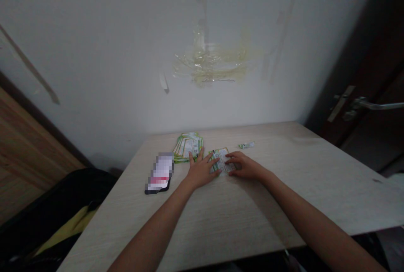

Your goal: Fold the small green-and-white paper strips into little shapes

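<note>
Green-printed piece [222, 159] lies partly under the spread left hand [200, 173] and the right hand [245, 166], fingers [235, 154] parted. Similar pieces [188, 145] overlap nearby.

The left forearm [158, 225] and right forearm [309, 213] are bare along the whole length that shows, slim and smooth in outline, tapering to narrow wrists. The left hand [199, 172] is bare too, with slender fingers and a slim thumb. The right hand [244, 166] is likewise bare and slightly built; its nails are too small to make out.
</note>
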### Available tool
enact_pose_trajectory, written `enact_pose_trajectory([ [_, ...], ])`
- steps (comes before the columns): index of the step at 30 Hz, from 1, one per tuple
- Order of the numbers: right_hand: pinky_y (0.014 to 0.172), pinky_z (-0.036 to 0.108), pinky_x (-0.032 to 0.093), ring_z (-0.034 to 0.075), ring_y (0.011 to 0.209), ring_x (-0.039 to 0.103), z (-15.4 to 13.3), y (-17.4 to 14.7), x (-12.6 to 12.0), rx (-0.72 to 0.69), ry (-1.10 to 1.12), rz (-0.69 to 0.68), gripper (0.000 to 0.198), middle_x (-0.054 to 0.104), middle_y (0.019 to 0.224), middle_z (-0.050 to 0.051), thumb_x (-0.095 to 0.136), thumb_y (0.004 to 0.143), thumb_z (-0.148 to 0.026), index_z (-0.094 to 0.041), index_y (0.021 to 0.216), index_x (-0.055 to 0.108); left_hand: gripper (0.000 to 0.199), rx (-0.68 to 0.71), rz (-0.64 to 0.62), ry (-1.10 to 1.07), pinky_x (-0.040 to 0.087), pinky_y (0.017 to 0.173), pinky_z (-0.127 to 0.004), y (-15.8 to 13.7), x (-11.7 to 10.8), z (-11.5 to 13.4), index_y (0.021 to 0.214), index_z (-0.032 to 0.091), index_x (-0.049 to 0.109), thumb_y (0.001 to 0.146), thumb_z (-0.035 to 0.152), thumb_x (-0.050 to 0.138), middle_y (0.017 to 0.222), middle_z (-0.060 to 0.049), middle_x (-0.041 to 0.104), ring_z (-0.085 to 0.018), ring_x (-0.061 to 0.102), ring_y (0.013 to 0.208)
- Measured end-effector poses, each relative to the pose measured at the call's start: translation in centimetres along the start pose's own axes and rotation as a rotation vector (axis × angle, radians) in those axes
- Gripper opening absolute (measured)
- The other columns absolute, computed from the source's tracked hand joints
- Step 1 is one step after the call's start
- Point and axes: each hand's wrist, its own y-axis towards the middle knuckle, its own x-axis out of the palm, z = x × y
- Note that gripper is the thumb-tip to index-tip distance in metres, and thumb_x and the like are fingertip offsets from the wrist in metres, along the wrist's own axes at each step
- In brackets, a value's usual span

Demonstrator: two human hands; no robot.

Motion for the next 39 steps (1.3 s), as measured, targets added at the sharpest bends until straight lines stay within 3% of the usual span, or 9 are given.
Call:
enact_pose_trajectory([
  [4, 0.111, 0.049, 0.037, 0.028, 0.129, 0.049, 0.24, -0.08, 0.12, 0.04, 0.024, -0.019, 0.046, 0.054, 0.139, 0.014, 0.08, 0.075, -0.031, -0.022, 0.119, 0.07, 0.073, 0.026, -0.051, -0.001, -0.012, 0.105, -0.08, -0.16, -0.5, 0.03, 0.145, 0.04, 0.043, 0.083, 0.078, 0.039, 0.159, -0.004, 0.033, -0.04, 0.004, 0.151],
  [10, 0.111, 0.049, 0.037, 0.028, 0.127, 0.05, 0.21, 0.2, 0.01, 0.055, 0.055, -0.025, 0.046, 0.056, 0.136, 0.013, 0.079, 0.075, -0.029, -0.024, 0.12, 0.069, 0.081, 0.032, -0.071, -0.006, -0.015, 0.105, -0.078, -0.12, -0.51, -0.05, 0.146, 0.038, 0.041, 0.078, 0.083, 0.041, 0.16, -0.006, 0.032, -0.04, 0.004, 0.151],
  [39, 0.105, 0.046, 0.041, 0.025, 0.116, 0.055, 0.11, 0.53, 0.14, 0.011, 0.048, 0.008, 0.038, 0.061, 0.12, 0.011, 0.076, 0.079, -0.026, -0.024, 0.117, 0.07, 0.066, -0.011, -0.039, -0.042, -0.014, 0.104, -0.08, 0.26, -0.13, -0.19, 0.14, 0.046, 0.047, 0.082, 0.077, 0.046, 0.157, 0.001, 0.038, -0.041, 0.012, 0.15],
])
